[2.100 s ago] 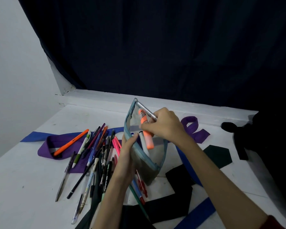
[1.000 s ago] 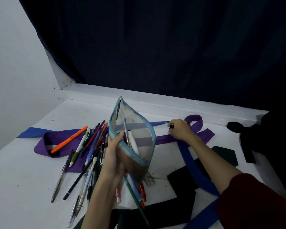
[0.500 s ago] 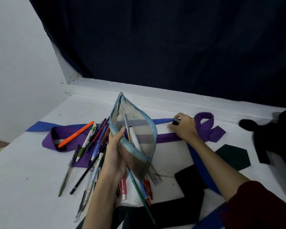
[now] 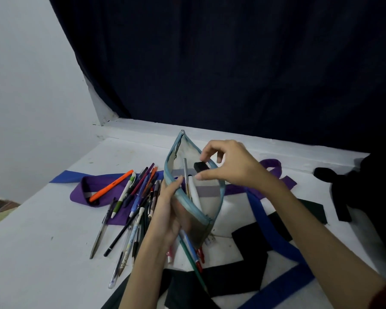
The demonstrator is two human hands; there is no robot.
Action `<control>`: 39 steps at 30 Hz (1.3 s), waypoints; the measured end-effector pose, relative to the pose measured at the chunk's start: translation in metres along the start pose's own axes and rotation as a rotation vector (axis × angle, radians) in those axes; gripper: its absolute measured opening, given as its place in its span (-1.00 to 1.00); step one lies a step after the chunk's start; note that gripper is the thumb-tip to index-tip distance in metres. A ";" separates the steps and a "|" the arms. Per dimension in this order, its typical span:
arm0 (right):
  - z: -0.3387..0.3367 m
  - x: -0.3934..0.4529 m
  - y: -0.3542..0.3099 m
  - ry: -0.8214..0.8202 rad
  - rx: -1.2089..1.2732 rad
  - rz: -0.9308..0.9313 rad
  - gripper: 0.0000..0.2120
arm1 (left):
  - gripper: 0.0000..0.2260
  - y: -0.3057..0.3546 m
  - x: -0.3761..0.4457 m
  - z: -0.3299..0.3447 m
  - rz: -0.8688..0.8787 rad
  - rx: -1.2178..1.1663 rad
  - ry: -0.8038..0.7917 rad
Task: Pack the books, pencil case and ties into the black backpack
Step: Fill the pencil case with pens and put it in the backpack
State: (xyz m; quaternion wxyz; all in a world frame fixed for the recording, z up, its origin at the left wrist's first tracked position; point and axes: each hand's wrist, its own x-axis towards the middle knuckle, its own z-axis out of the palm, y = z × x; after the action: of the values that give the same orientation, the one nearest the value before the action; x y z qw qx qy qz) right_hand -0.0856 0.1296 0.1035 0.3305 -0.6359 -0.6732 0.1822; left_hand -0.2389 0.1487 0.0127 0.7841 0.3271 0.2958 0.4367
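My left hand (image 4: 167, 216) grips the clear, blue-zipped pencil case (image 4: 206, 197) and holds it upright with its mouth open; a silver pen and a white marker stand inside. My right hand (image 4: 234, 166) hovers at the case's mouth and pinches a small black object (image 4: 200, 166) between thumb and forefinger, just inside the rim. A purple tie (image 4: 87, 190), a blue tie (image 4: 267, 224) and a black tie (image 4: 239, 279) lie spread on the white table. The black backpack (image 4: 352, 184) sits at the right edge, mostly in shadow. No books are in view.
Several loose pens and pencils (image 4: 132, 204) lie heaped left of the case, with an orange pen (image 4: 110, 186) on the purple tie. More pens poke out under the case (image 4: 194, 253). A dark curtain hangs behind the table; a white wall stands on the left.
My right hand left the far end of the purple tie and came back to the case's mouth carrying a small black object. The left hand kept the case open.
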 end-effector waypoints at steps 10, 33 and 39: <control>0.004 -0.039 -0.005 0.337 0.355 0.043 -0.90 | -0.82 0.027 -0.040 -0.010 0.058 0.053 -0.004; 0.127 -0.041 0.047 -0.025 -0.061 0.571 -0.70 | -0.81 0.073 -0.029 -0.090 -0.015 0.095 -0.017; 0.127 -0.012 0.038 0.123 0.094 0.589 -0.83 | -0.81 0.088 -0.019 -0.110 -0.032 0.079 0.028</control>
State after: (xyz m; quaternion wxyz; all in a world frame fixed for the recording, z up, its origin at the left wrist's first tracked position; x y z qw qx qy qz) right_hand -0.1440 0.1446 -0.0156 0.3329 -0.7976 -0.4293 0.2622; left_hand -0.3727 0.1961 0.0171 0.7732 0.3471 0.3289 0.4166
